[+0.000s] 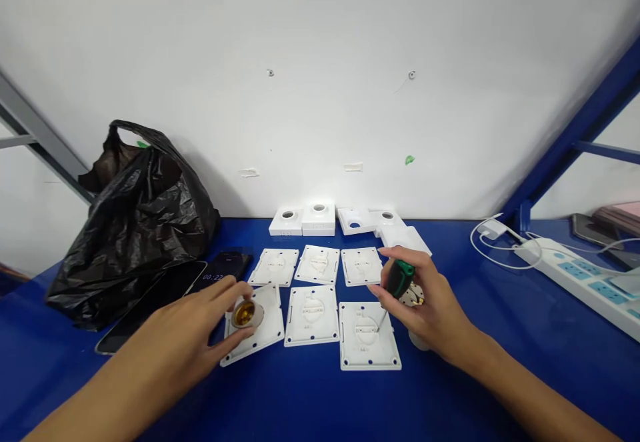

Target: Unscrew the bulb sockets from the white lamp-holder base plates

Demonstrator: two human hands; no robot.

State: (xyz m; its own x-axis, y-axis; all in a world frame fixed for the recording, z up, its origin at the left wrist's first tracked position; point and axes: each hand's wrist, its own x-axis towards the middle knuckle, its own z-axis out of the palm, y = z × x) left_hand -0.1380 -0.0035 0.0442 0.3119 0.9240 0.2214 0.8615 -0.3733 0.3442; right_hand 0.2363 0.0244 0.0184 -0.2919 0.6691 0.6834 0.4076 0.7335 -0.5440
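Note:
My left hand grips a round lamp socket with a brass-coloured inside, held over the lower left white square plate. Fingers of my right hand are wrapped round a green and black screwdriver, its shaft pointing down at the lower right white plate. Between the hands lies another white plate. Three more plates form a row behind, one of them in the middle. Beside and under my right hand are partly hidden round parts.
White box-shaped covers with round holes stand along the wall. A black plastic bag and phones are at the left. A white power strip with cables lies at the right on the blue table.

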